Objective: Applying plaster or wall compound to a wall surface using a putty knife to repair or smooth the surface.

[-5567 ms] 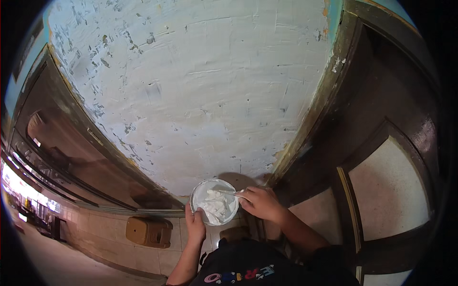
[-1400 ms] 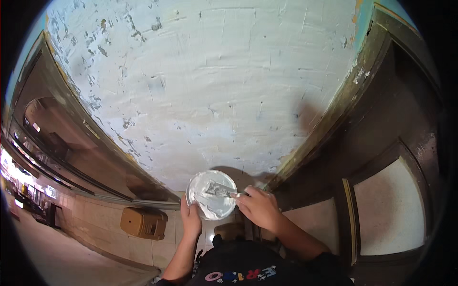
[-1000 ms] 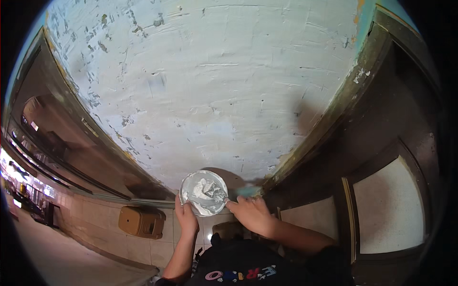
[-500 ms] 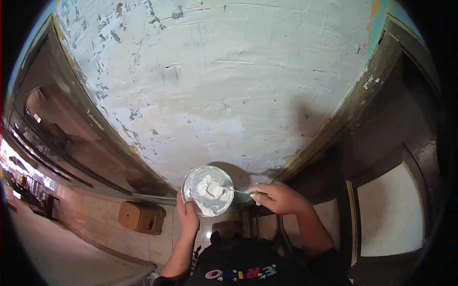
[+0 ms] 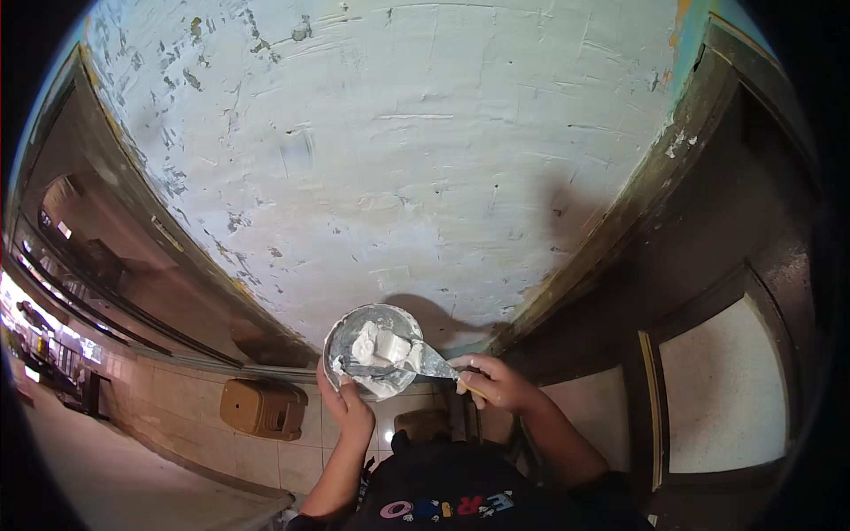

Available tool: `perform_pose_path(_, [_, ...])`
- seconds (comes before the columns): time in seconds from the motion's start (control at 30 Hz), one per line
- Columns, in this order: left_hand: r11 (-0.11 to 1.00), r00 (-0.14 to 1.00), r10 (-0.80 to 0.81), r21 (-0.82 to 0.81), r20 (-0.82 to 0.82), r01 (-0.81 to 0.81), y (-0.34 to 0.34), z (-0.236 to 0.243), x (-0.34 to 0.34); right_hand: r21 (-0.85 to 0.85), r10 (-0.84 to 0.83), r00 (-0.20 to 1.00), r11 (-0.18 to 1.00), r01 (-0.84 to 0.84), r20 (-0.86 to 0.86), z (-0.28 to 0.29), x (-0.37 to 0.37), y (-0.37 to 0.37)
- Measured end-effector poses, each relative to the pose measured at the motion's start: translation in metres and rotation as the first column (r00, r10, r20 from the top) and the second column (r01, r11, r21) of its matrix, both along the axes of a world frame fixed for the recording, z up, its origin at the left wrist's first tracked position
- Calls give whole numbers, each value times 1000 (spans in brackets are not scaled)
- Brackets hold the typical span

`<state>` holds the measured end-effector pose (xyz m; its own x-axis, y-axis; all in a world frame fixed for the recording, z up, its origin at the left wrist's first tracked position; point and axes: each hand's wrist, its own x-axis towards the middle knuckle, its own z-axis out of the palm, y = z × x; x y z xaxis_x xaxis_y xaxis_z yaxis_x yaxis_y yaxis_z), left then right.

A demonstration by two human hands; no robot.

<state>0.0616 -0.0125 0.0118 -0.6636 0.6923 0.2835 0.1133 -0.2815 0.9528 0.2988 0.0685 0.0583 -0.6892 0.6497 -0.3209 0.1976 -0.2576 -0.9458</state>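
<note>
My left hand point(image 5: 348, 407) grips the near left rim of a round bowl point(image 5: 335, 334), its thumb over the edge. White putty point(image 5: 379, 345) lies in a thick lump inside, and more is smeared along the walls. In my right hand point(image 5: 498, 382) is the handle of a putty knife point(image 5: 434, 362), fingers wrapped round it. The knife's flat metal blade reaches over the bowl's right rim, and its tip is at the putty. In front rises a pale wall point(image 5: 425, 177), roughly coated, with bare and chipped patches toward the left.
A brown plastic stool point(image 5: 263, 409) stands on the tiled floor at the left. Dark wooden frames point(image 5: 150, 212) border the wall on the left, and a dark door with a pale panel point(image 5: 728, 389) is at the right. Another brown seat point(image 5: 421, 425) shows below the bowl.
The bowl and my left hand have shifted slightly left. My right hand has moved left and a little down, and the putty knife's blade has turned from edge-on to show its broad face.
</note>
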Motion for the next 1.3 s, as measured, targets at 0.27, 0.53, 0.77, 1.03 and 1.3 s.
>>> perform_pose_path(0.27, [997, 996, -56, -54, -62, 52, 0, 4, -6, 182, -44, 998, 982, 51, -43, -20, 0, 3])
perform_pose_path(0.53, [996, 996, -73, -58, -52, 70, 0, 0, -2, 124, -87, 981, 986, 110, -175, -34, 2, 3])
perform_pose_path(0.77, [995, 990, -96, -46, -104, 91, -4, 0, 1, 92, -88, 981, 990, 105, -171, -25, 3, 2])
perform_pose_path(1.03, [999, 944, -36, -28, -328, 29, -9, -4, 5, 131, -82, 990, 987, 97, -116, 0, 0, -3])
perform_pose_path(1.3, [996, 865, -79, -63, -495, 55, -11, 9, 11, 242, -64, 992, 966, 89, -111, 11, 0, -11])
